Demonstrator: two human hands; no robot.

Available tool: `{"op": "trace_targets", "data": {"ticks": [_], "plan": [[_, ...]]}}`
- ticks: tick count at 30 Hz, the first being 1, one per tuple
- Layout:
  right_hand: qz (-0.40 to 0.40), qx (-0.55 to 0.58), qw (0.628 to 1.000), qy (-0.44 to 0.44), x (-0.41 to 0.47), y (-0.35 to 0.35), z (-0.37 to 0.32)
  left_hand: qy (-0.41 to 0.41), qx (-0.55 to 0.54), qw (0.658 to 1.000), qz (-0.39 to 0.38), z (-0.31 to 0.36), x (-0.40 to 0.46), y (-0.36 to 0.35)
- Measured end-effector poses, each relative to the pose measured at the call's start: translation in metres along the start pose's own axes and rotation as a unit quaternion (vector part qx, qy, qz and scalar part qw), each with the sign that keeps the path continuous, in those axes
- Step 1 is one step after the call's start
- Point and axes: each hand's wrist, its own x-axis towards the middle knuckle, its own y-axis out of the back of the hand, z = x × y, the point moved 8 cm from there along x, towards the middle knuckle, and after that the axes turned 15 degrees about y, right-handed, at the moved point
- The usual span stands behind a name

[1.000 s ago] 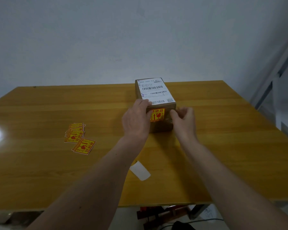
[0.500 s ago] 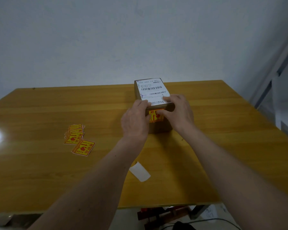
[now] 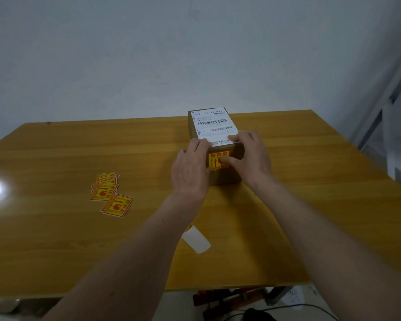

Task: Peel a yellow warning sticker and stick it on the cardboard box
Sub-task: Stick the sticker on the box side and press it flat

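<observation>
Nearest the viewer, two bare forearms reach forward over the front edge of the wooden table (image 3: 333,205); between them, close to that edge, a small white slip of backing paper (image 3: 196,242) lies flat on the wood, partly hidden by the left forearm; further out to the left, well apart from the hands, a loose pile of stickers (image 3: 110,193) is fanned on the tabletop, yellow with red print. Beyond the slip, near the middle of the table, stands the cardboard box (image 3: 227,179), its near side facing the viewer; the yellow warning sticker (image 3: 215,158) sits on the upper part of that near side, just under the top edge. The left hand (image 3: 190,172) is spread open against the box's near left corner, its fingertips lying over the top edge; the right hand (image 3: 252,158) is also open and grips nothing, its thumb pressed on the sticker's right half and its fingers resting on the box top. A white shipping label (image 3: 214,127) with barcodes covers most of the top; behind the table rises a plain pale wall (image 3: 148,54).
</observation>
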Motion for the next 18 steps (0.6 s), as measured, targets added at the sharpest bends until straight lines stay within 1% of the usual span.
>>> {"op": "trace_targets", "data": {"ticks": [2,6,10,14,18], "plan": [[-0.006,-0.034,0.999,0.005,-0.001,-0.003,-0.004,-0.004,0.002,1.0,-0.002,0.0,0.0,0.0],[0.003,-0.075,0.997,-0.011,-0.004,-0.01,-0.01,-0.005,0.006,1.0,-0.009,-0.001,-0.001,0.0],[-0.017,-0.117,0.993,0.011,-0.006,-0.012,-0.01,-0.01,0.009,1.0,-0.01,0.0,-0.002,0.0],[-0.036,-0.117,0.992,0.032,-0.002,-0.009,-0.007,-0.006,0.013,1.0,-0.005,0.002,-0.001,-0.002],[-0.049,-0.092,0.994,0.033,-0.001,-0.005,-0.005,0.003,0.013,1.0,0.006,0.003,0.0,-0.004]]}}
